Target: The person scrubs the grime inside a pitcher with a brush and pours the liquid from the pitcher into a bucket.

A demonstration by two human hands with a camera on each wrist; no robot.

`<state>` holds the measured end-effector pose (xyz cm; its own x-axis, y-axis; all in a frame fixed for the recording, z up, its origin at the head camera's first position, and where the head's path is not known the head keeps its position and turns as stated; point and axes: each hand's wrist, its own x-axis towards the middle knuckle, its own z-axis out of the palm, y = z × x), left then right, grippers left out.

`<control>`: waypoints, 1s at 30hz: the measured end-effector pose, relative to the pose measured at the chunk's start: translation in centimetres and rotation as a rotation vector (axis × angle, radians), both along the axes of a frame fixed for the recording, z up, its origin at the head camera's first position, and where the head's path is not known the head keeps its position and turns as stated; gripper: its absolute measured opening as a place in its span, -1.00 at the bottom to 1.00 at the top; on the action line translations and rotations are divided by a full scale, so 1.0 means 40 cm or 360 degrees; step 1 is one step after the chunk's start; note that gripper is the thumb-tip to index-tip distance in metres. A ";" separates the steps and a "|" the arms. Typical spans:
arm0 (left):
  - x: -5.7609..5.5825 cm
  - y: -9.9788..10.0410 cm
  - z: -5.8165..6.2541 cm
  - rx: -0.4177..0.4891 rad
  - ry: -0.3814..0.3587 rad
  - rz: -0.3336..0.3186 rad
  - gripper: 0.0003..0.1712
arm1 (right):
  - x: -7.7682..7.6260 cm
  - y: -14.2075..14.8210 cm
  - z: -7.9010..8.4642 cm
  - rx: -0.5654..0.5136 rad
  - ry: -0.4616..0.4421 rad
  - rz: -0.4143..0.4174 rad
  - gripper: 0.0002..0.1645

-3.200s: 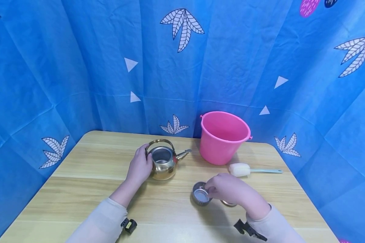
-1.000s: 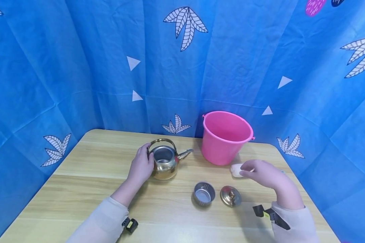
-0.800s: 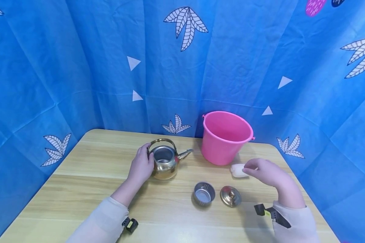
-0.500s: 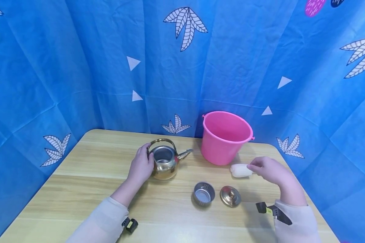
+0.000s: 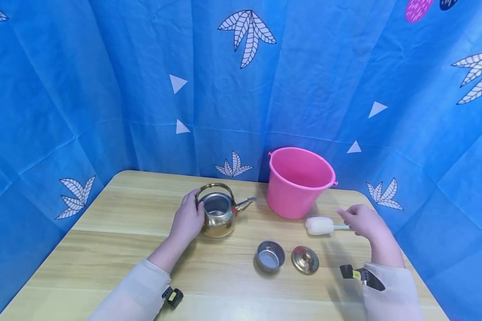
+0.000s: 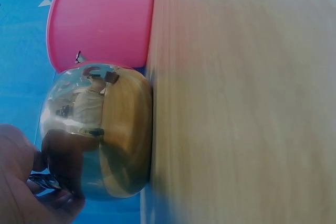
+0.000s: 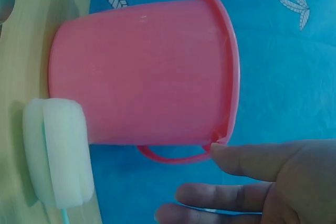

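Note:
My left hand (image 5: 188, 217) grips the handle (image 5: 211, 185) of a shiny gold teapot (image 5: 220, 225) on its left side. The pot stands lidless on the table, its spout pointing right; in the left wrist view the thumb and fingers pinch the handle near the pot's (image 6: 126, 129) wall. My right hand (image 5: 363, 220) hovers over the pale blue handle of a white sponge brush (image 5: 320, 226), covering part of it. In the right wrist view, the thumb (image 7: 252, 160) and fingers (image 7: 223, 196) are apart with nothing between them, beside the sponge head (image 7: 65, 153).
Behind the brush stands a pink bucket (image 5: 291, 201) near the back edge. A metal strainer cup (image 5: 270, 256) and a gold lid (image 5: 305, 260) with a knob lie on the wooden table (image 5: 116, 240). A blue curtain (image 5: 144, 89) surrounds the table at back and sides.
My right hand has left the strainer cup, moved to the brush, then drifted right from the sponge head to above its handle. My left hand has stayed on the teapot.

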<state>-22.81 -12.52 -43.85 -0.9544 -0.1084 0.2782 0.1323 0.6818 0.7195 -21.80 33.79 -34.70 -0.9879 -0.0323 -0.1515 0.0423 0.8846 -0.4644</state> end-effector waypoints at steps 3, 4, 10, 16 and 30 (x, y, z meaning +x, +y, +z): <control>-0.001 0.001 0.000 0.0000 0.0002 -0.0003 -0.43 | -0.003 0.004 -0.001 0.0013 -0.0013 -0.0045 -0.31; -0.001 0.002 0.000 0.0002 0.0004 -0.0002 -0.44 | -0.004 0.005 -0.001 0.0014 -0.0018 -0.0060 -0.30; -0.001 0.002 0.000 -0.0004 0.0019 0.0002 -0.45 | -0.011 0.013 -0.007 -0.0004 -0.0069 -0.0166 -0.24; -0.001 0.002 -0.002 0.0003 0.0013 0.0005 -0.44 | -0.031 0.033 -0.031 -0.0072 -0.0108 -0.0243 -0.21; 0.001 0.001 -0.002 -0.0008 0.0013 0.0003 -0.44 | -0.064 0.069 -0.080 -0.0234 -0.0181 -0.0322 -0.26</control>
<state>-22.79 -12.47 -43.92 -0.9518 -0.1091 0.2865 0.1367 0.6855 0.7151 -24.36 36.56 -37.90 -0.9534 0.1339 -0.2702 0.2704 0.7764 -0.5693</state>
